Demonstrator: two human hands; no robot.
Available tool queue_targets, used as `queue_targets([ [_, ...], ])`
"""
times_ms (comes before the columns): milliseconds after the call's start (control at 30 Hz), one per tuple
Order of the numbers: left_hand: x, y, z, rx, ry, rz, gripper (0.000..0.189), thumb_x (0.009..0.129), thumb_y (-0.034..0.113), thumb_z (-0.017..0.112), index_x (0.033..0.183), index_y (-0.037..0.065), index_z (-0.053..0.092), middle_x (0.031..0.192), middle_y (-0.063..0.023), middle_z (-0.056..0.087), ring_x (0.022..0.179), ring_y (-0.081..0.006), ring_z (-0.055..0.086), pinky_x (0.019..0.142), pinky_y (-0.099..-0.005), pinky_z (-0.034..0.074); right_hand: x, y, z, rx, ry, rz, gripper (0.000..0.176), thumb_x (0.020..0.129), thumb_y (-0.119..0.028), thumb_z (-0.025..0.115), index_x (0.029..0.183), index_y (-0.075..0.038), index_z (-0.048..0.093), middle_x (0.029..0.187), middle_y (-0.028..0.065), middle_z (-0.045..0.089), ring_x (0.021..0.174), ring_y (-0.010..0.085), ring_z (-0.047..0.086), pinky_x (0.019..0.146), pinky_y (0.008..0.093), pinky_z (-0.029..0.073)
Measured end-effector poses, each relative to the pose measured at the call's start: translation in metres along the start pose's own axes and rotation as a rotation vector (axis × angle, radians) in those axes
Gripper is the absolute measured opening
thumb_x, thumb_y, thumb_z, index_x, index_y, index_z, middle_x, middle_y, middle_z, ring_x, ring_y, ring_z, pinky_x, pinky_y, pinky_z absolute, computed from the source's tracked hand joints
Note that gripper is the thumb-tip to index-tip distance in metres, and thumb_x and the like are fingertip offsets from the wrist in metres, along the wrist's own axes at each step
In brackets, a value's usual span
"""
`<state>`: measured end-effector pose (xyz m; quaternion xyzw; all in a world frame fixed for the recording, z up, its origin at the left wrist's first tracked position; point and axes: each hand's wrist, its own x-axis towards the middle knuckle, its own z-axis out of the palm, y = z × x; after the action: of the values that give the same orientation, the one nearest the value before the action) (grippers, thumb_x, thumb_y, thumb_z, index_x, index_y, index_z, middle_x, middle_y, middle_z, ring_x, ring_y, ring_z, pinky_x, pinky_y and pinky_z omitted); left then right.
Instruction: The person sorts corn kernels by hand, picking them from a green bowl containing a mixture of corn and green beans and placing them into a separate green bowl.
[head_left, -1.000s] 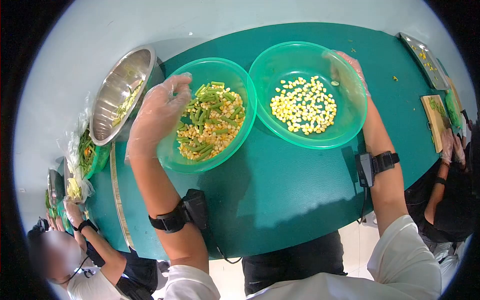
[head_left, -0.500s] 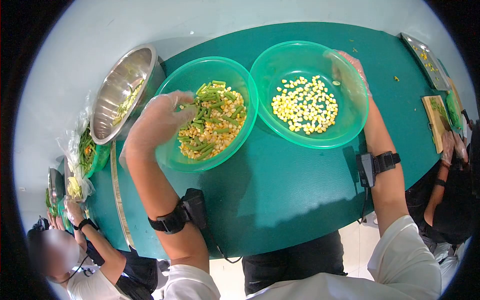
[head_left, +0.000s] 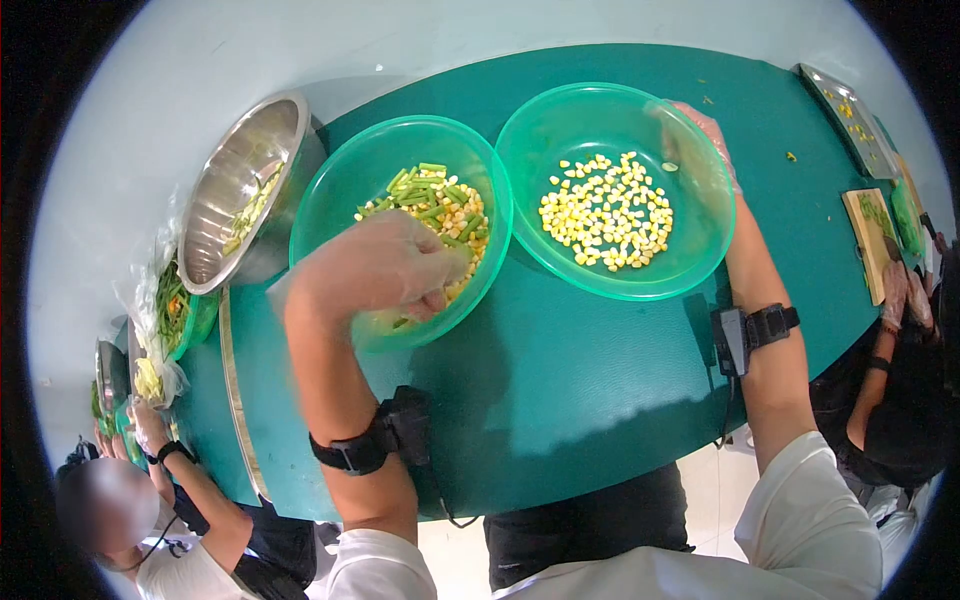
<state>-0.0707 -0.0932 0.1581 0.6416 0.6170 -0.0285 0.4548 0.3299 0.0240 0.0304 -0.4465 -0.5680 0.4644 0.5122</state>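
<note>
Green left bowl (head_left: 335,190): see-through plastic, standing on the desk (head_left: 600,380), its near left part largely covered from where I stand.
Corn and bean mix (head_left: 430,190): kernels and cut green pods inside that bowl; only the far and right portions show.
Left hand (head_left: 380,260): clear-gloved and blurred, fingers half curled over the mix; whether they pinch anything I cannot tell.
Green right bowl (head_left: 600,115): just beside the other, rims meeting or overlapping.
Yellow kernels (head_left: 607,215): loose across the right bowl's bottom.
Right hand (head_left: 710,130): gloved, at that bowl's far right rim; partly behind the wall, so how tightly it closes I cannot tell.
Steel bowl (head_left: 215,190): far left, pale slivers inside, too small to name.
Metal tray (head_left: 850,120): far right, scattered with yellow bits.
Cutting board (head_left: 868,245): at the right, another person's hands (head_left: 905,295) close by, small and hard to read.
Dark trousers (head_left: 590,520): near side, cut off below, bearing a pale mark (head_left: 508,582) too tiny to make out.
</note>
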Motion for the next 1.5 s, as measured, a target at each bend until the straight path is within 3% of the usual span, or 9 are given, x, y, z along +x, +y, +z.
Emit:
queue_targets([
  [200, 0.032, -0.046, -0.004, 0.424, 0.036, 0.402, 0.036, 0.095, 0.035, 0.064, 0.094, 0.001, 0.074, 0.099, -0.0212, 0.076, 0.089, -0.0363, 0.072, 0.081, -0.0448, 0.057, 0.001, 0.003, -0.002, 0.065, -0.011, 0.014, 0.025, 0.102, -0.026, 0.064, 0.115, -0.008, 0.075, 0.082, -0.0057, 0.06, 0.073, 0.005, 0.053, 0.066, 0.022, 0.043],
  [267, 0.033, -0.049, -0.011, 0.517, 0.131, 0.177, 0.034, 0.096, 0.033, 0.064, 0.106, 0.003, 0.074, 0.102, -0.0233, 0.074, 0.096, -0.0419, 0.069, 0.087, -0.0498, 0.054, 0.003, 0.005, -0.003, 0.083, -0.026, 0.005, 0.025, 0.103, -0.026, 0.063, 0.115, -0.008, 0.075, 0.082, -0.0057, 0.06, 0.073, 0.005, 0.053, 0.066, 0.0219, 0.043],
  [367, 0.039, -0.078, -0.018, 0.66, 0.363, 0.412, 0.033, 0.098, 0.03, 0.062, 0.116, 0.005, 0.073, 0.103, -0.0275, 0.071, 0.096, -0.0432, 0.069, 0.087, -0.0519, 0.053, 0.005, 0.009, -0.005, 0.05, -0.039, -0.026, 0.025, 0.104, -0.025, 0.062, 0.116, -0.007, 0.075, 0.082, -0.0056, 0.061, 0.073, 0.005, 0.054, 0.065, 0.0217, 0.044],
  [467, 0.02, -0.06, -0.011, 0.426, 0.633, 0.197, 0.033, 0.098, 0.025, 0.061, 0.116, -0.001, 0.072, 0.102, -0.0241, 0.074, 0.093, -0.0377, 0.072, 0.083, -0.0411, 0.056, 0.005, 0.009, -0.003, 0.036, -0.02, -0.021, 0.025, 0.105, -0.025, 0.061, 0.117, -0.007, 0.075, 0.083, -0.0055, 0.062, 0.073, 0.0048, 0.054, 0.065, 0.0215, 0.044],
  [567, 0.011, -0.046, -0.013, 0.397, 0.582, 0.224, 0.038, 0.096, 0.029, 0.066, 0.119, -0.001, 0.071, 0.105, -0.0237, 0.075, 0.095, -0.0366, 0.073, 0.084, -0.0419, 0.056, 0.004, 0.007, -0.003, 0.048, -0.02, -0.005, 0.025, 0.105, -0.025, 0.062, 0.117, -0.007, 0.075, 0.083, -0.0056, 0.062, 0.073, 0.0046, 0.054, 0.066, 0.0214, 0.044],
  [667, 0.007, -0.021, -0.006, 0.246, 0.344, -0.095, 0.032, 0.089, 0.028, 0.071, 0.109, 0.004, 0.076, 0.102, -0.0252, 0.073, 0.094, -0.0374, 0.072, 0.084, -0.0496, 0.054, 0.004, 0.006, -0.003, 0.046, -0.027, -0.002, 0.025, 0.104, -0.025, 0.062, 0.116, -0.008, 0.075, 0.084, -0.0056, 0.063, 0.074, 0.0045, 0.055, 0.066, 0.0212, 0.044],
  [867, 0.015, -0.034, 0.002, 0.421, 0.397, 0.117, 0.045, 0.08, 0.03, 0.084, 0.114, 0.001, 0.076, 0.102, -0.0192, 0.077, 0.094, -0.0289, 0.074, 0.084, -0.0407, 0.057, 0.001, 0.002, 0.001, 0.026, 0.001, -0.006, 0.024, 0.104, -0.026, 0.063, 0.116, -0.008, 0.075, 0.083, -0.006, 0.063, 0.074, 0.0043, 0.055, 0.066, 0.0212, 0.044],
  [1367, 0.029, -0.036, 0.006, 0.382, 0.422, 0.086, 0.026, 0.082, 0.024, 0.077, 0.095, 0.002, 0.075, 0.095, -0.0217, 0.072, 0.092, -0.0374, 0.069, 0.082, -0.0478, 0.053, 0.0, 0.001, 0.0, 0.032, -0.019, -0.01, 0.024, 0.103, -0.025, 0.063, 0.115, -0.007, 0.075, 0.082, -0.0065, 0.06, 0.073, 0.0041, 0.052, 0.065, 0.0209, 0.042],
  [1500, 0.025, -0.031, 0.005, 0.433, 0.451, 0.08, 0.028, 0.085, 0.025, 0.077, 0.093, -0.002, 0.074, 0.083, -0.0215, 0.07, 0.075, -0.025, 0.067, 0.072, -0.0418, 0.053, 0.0, 0.0, 0.0, 0.031, -0.032, -0.014, 0.023, 0.103, -0.023, 0.064, 0.116, -0.007, 0.075, 0.083, -0.0065, 0.061, 0.074, 0.0038, 0.053, 0.066, 0.0206, 0.042],
])
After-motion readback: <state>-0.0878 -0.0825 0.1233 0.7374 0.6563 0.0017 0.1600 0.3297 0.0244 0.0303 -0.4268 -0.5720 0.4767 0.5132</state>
